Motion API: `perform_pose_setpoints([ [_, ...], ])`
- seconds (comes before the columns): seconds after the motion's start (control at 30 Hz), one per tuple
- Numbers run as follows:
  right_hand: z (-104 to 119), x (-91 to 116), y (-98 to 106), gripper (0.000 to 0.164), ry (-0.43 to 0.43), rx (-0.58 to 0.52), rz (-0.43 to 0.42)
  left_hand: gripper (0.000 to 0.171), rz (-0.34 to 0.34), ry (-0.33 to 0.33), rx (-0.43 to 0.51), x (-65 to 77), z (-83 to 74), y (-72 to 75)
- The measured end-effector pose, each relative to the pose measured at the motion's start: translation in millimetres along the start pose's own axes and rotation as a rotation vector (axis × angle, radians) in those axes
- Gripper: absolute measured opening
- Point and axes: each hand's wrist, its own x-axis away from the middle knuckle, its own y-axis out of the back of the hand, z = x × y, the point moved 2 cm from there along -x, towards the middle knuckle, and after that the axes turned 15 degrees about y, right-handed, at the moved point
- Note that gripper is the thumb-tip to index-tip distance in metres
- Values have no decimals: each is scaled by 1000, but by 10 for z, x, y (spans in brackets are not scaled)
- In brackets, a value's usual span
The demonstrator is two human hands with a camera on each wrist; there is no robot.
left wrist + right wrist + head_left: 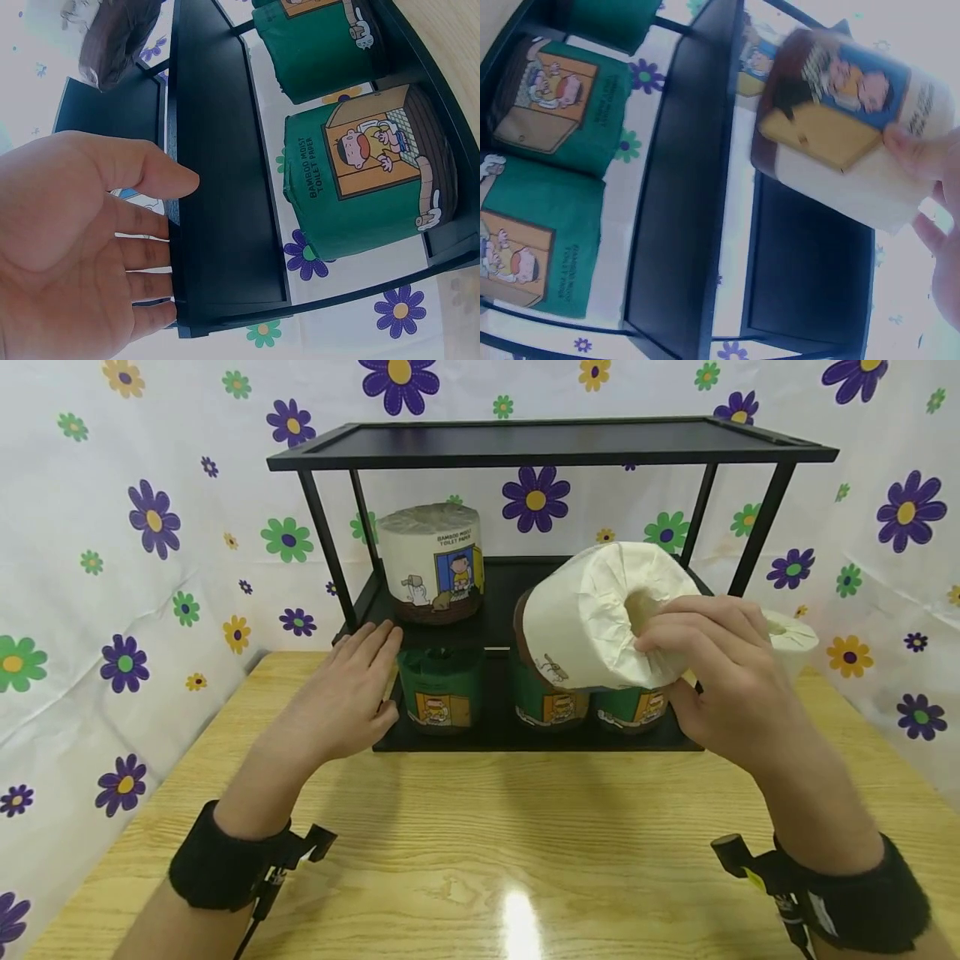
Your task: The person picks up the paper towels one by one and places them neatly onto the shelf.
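Note:
My right hand (pixel 731 681) grips a cream-wrapped toilet paper roll (pixel 570 618) by its near end, fingers at the core hole and thumb below. The roll is tilted in front of the middle shelf; its brown-edged end points away and left. In the right wrist view, the thumb presses the cartoon-printed side of this roll (pixel 855 124). My left hand (pixel 337 702) has its fingers extended at the left front edge of the middle shelf (pixel 513 585). Just behind it, a second cream toilet paper roll (pixel 427 568) stands upright on that shelf.
Several green toilet paper rolls (pixel 438 689) stand on the black rack's bottom level. Its top board (pixel 525 439) spans above, on slanted posts (pixel 761 531). Another cream roll (pixel 795 643) is partly hidden behind my right hand. The rack stands on a wooden table (pixel 450 835).

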Motion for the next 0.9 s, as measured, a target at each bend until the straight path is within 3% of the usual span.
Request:
perform_pose_setpoints([
  [0.1,-27,19,-43,32,3,109,-21,76,1,-1,3,4,5,-9],
  [0.2,-61,50,-76,28,-18,164,11,76,-1,-4,6,6,9,-15],
  [0.47,-92,79,-172,39,-40,178,82,74,-16,-9,10,-5,8,-1],
  [0.6,-85,56,-211,37,-43,178,106,75,-8,-5,10,-14,10,1],
  [0.77,-93,48,-235,35,-67,137,52,75,6,-2,10,-11,22,-7],
  [0.9,-124,90,-280,37,-108,144,-40,75,-5,-7,11,-11,20,-7],
])
